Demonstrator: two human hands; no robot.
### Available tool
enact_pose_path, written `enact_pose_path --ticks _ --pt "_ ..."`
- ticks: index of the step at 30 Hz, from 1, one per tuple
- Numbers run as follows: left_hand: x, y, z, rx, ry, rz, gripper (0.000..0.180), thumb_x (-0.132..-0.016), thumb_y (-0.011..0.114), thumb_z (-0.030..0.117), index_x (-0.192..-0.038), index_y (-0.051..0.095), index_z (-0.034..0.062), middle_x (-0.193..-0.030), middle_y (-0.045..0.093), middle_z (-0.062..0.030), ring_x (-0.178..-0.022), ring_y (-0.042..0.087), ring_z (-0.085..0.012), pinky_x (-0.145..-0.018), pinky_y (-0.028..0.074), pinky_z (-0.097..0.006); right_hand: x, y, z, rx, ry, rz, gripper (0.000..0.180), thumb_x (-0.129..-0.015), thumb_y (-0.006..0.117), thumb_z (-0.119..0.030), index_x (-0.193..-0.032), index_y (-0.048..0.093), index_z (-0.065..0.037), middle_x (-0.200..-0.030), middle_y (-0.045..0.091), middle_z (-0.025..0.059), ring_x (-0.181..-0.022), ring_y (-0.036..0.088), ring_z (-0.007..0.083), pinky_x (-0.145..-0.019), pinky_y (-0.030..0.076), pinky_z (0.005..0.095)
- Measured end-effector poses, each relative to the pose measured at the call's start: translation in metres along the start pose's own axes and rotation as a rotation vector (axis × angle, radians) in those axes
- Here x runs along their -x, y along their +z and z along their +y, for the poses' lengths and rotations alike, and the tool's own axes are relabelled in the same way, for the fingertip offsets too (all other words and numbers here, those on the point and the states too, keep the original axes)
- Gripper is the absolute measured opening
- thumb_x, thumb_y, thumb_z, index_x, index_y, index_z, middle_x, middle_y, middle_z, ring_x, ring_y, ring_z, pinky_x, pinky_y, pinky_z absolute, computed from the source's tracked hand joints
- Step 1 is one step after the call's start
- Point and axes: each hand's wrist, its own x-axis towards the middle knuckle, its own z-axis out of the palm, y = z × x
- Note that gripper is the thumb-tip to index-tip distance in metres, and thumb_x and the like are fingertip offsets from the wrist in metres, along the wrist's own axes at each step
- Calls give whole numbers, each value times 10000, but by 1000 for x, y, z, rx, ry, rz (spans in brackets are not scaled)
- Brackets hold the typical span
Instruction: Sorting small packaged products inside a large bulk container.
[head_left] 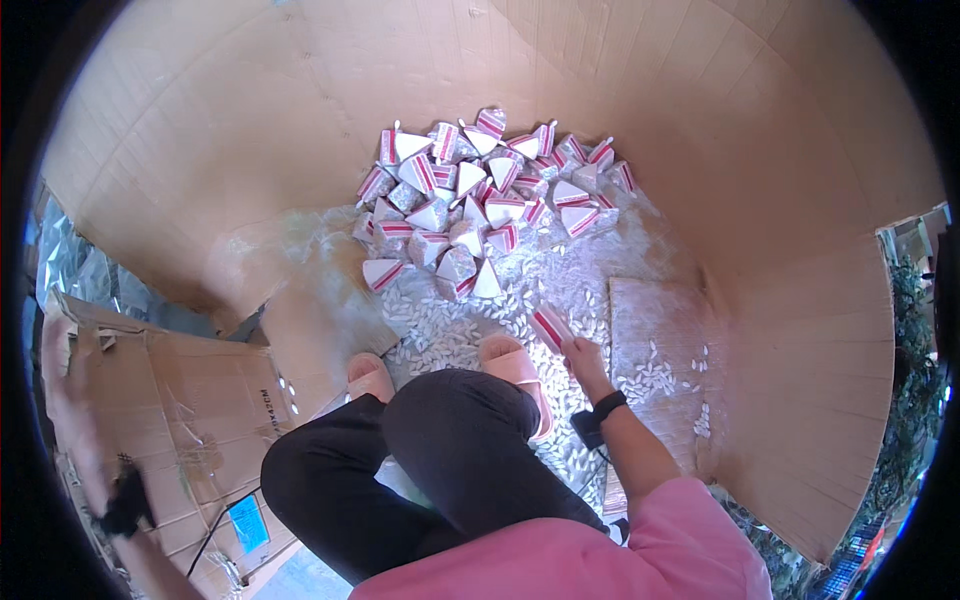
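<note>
My right hand (587, 362) is closed on the near end of a cake-slice-shaped piece (550, 326), white with red stripes. It holds this piece above a floor scattered with small white oval pieces (440, 335). Beyond it lies a heap of similar wedge-shaped pieces (505, 212), white and red, some with a shiny, clear-looking wrap. Far out to the left, my left hand (68, 385) is over the edge of a cardboard box (190, 400). Motion smears its fingers, so their grip cannot be made out.
A tall curved cardboard wall (800, 230) surrounds the heap. Clear plastic sheeting (640, 235) lies under the pieces, and a flat cardboard sheet (665, 350) is at the right. My feet in pink slippers (512, 362) rest among the white ovals. Bluish plastic (90, 260) shows at the left.
</note>
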Motion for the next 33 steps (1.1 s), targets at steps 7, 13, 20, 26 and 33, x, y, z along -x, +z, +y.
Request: enact_pose_path --ticks 7,13,20,26,33 --pt "61 205 138 908 319 -1041 545 -718 633 274 -1182 433 69 -1047 510 -52 -836 485 -150 -767 388 -280 -1 50 -158 -116 -387 -525 224 -808 530 -201 -684 548 -15 -533 427 -11 -490 400 80 -434 325 255" --pt "89 246 201 1042 6 -1273 532 -710 635 359 -1079 483 8 -1063 503 -137 -905 504 -204 -792 391 -304 -10 80 -205 -243 -267 -744 197 -816 546 -181 -660 553 -60 -502 420 -49 -443 368 31 -401 278 198" --pt "111 285 196 369 508 -764 367 -659 658 239 -937 534 34 -932 503 -140 -874 506 -231 -748 409 -303 -56 131 -150 366 -505 -448 298 -703 618 -289 -645 585 1 -594 564 143 -555 532 322 -542 416 397" --pt "107 304 180 669 141 -957 324 -627 669 214 -870 554 33 -913 500 -134 -881 502 -247 -753 407 -313 -155 121 -82 711 -466 -32 470 -692 629 -307 -1051 474 -46 -824 550 205 -792 532 379 -706 430 437" --pt "111 311 169 776 -43 -1319 348 -711 600 326 -847 578 6 -875 526 -162 -844 527 -266 -750 412 -338 -199 146 -65 425 -417 -8 310 -702 574 -215 -914 516 3 -832 574 213 -822 544 367 -724 437 404"
